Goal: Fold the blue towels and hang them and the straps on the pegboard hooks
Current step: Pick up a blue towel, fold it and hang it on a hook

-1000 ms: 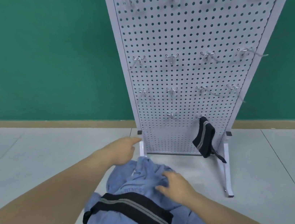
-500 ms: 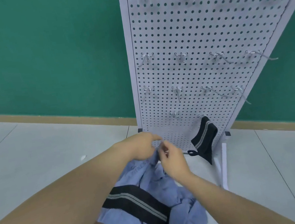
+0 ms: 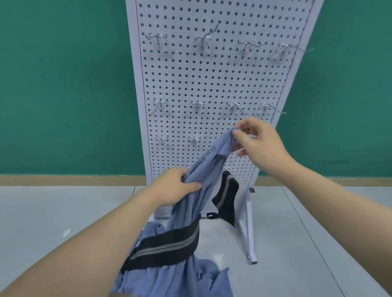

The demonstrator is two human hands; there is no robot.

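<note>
Meanwhile both hands [image 3: 258,143] grip a blue towel [image 3: 202,180], hiding pegboard [image 3: 217,74] hooks; a strap [image 3: 163,247] drapes it.

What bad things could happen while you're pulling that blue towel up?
The loose black strap with grey stripes lies across the blue towel that the left hand and right hand lift, so it may slide to the floor. The rising towel might also knock the black strap hanging low on the white pegboard.
</note>
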